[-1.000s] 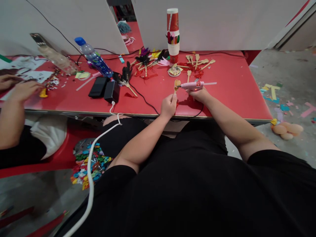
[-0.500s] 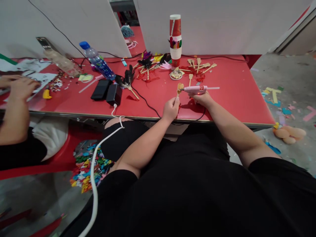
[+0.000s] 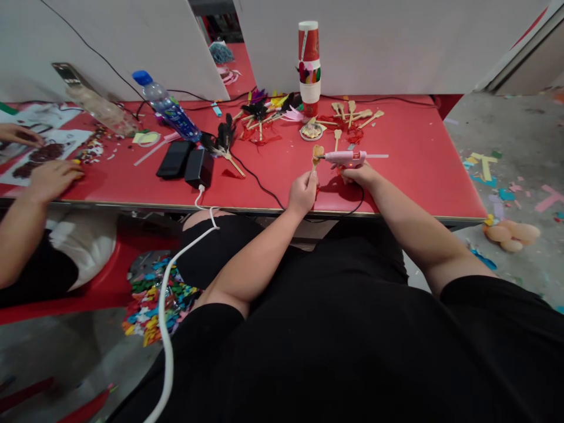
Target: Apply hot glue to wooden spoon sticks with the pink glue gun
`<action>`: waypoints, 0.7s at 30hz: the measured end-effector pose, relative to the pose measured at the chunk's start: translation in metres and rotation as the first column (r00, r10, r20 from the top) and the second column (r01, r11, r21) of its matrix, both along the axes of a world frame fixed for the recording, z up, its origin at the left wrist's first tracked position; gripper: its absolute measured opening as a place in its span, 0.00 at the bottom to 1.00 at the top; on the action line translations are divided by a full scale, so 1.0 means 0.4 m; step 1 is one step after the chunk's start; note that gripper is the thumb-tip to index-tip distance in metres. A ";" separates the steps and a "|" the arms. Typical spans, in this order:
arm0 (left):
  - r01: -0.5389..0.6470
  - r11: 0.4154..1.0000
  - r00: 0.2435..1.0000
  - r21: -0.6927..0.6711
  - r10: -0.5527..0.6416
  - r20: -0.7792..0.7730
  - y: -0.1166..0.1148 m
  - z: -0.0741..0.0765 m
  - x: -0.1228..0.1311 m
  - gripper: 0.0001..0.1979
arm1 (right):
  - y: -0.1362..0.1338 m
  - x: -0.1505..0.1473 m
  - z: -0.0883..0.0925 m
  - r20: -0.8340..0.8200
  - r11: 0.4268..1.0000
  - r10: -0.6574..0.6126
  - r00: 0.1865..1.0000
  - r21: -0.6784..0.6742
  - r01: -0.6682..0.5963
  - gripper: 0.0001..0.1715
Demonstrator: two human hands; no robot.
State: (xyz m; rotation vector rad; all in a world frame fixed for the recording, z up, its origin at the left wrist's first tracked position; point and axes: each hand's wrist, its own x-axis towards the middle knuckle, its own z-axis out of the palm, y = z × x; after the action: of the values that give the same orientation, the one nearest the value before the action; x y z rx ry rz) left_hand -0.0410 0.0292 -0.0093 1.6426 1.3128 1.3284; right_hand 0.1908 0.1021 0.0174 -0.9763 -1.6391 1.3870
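Note:
Upright between the fingers of my left hand [image 3: 303,192] is a small wooden stick with a rounded, shaped head [image 3: 318,154]. My right hand [image 3: 359,175] is closed round the handle of a pink glue gun [image 3: 346,157], and a clear glue stick juts from its back end. The gun's nozzle touches or nearly touches the wooden head; I cannot tell which. Just beyond lies another wooden stick [image 3: 337,140] on the red table, near a small round dish [image 3: 312,130] holding yellowish bits.
Several wooden sticks [image 3: 351,111] and feathered sticks [image 3: 259,114] lie towards the back, beside stacked paper cups [image 3: 309,70]. Leftward are a black box [image 3: 199,168], a blue-capped bottle [image 3: 170,108] and a co-worker's hands. The glue gun's black cord [image 3: 259,183] crosses the table.
My hands keep their grips, with the glue gun still at the wooden head. The co-worker's nearer hand has moved towards the yellow piece, and the hands are now apart. The view has shifted slightly.

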 end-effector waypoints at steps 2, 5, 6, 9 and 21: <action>-0.003 1.000 1.000 -0.001 0.003 -0.004 0.000 -0.001 0.000 0.33 | 0.003 0.003 -0.007 -0.005 1.000 0.003 1.000 0.004 -0.003 0.36; -0.009 1.000 1.000 -0.008 0.009 -0.001 0.001 -0.002 0.000 0.32 | 0.005 0.003 -0.019 0.005 0.999 -0.042 0.999 -0.002 0.042 0.29; -0.008 1.000 1.000 -0.008 0.008 0.002 0.001 -0.003 0.000 0.32 | 0.006 0.003 -0.023 0.019 0.998 -0.068 0.998 -0.008 0.068 0.26; 0.000 1.000 1.000 -0.006 0.000 0.002 0.000 -0.004 -0.001 0.31 | 0.012 0.006 -0.033 0.064 0.995 -0.102 0.993 0.002 0.102 0.16; 0.000 1.000 1.000 -0.028 0.000 0.001 -0.004 0.003 0.001 0.28 | 0.020 0.014 -0.038 0.058 0.999 -0.020 0.998 0.039 0.018 0.11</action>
State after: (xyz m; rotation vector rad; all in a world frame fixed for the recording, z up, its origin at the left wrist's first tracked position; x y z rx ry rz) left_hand -0.0406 0.0277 -0.0081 1.6228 1.3251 1.3048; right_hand 0.1966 0.1100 0.0023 -1.0163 -1.6895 1.3201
